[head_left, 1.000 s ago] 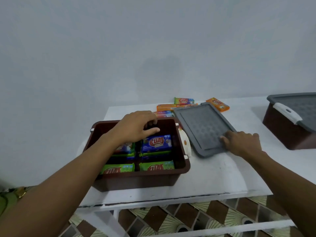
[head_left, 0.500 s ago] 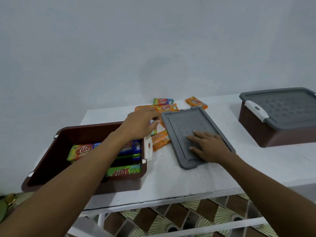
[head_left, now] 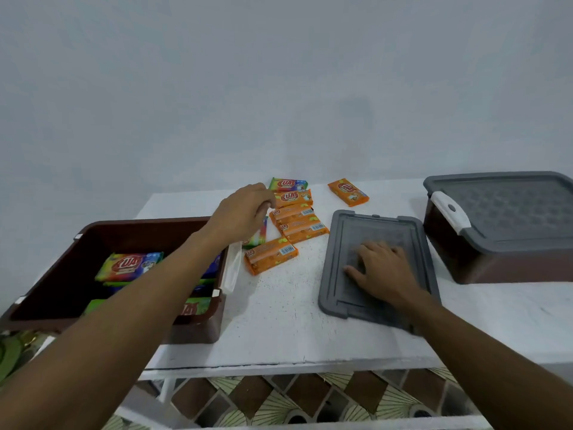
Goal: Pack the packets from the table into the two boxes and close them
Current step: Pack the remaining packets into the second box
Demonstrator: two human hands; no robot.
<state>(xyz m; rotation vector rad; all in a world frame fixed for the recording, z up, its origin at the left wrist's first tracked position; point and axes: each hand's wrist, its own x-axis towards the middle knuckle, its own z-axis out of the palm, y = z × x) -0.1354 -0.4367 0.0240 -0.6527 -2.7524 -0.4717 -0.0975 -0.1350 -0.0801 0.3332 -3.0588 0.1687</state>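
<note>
An open brown box (head_left: 139, 223) stands at the table's left with several colourful packets (head_left: 130, 266) inside. My left hand (head_left: 242, 212) reaches past the box's right end. Its fingers are bent downward over a cluster of loose packets, and nothing shows in its grasp. Orange packets (head_left: 271, 259) lie just right of it, a rainbow packet (head_left: 288, 184) lies behind them, and a multi-coloured one is partly hidden under the hand. My right hand (head_left: 384, 268) rests flat on the loose grey lid (head_left: 372, 225) lying on the table.
A second brown box (head_left: 502, 265), with its grey lid on and a white latch, stands at the right. One orange packet (head_left: 348, 192) lies apart near the wall. The white table (head_left: 279, 321) ends just in front of me, with patterned floor tiles below.
My left hand has left the open box and moved right and back over the loose packets. My right hand slid further onto the grey lid. My view shifted to the right.
</note>
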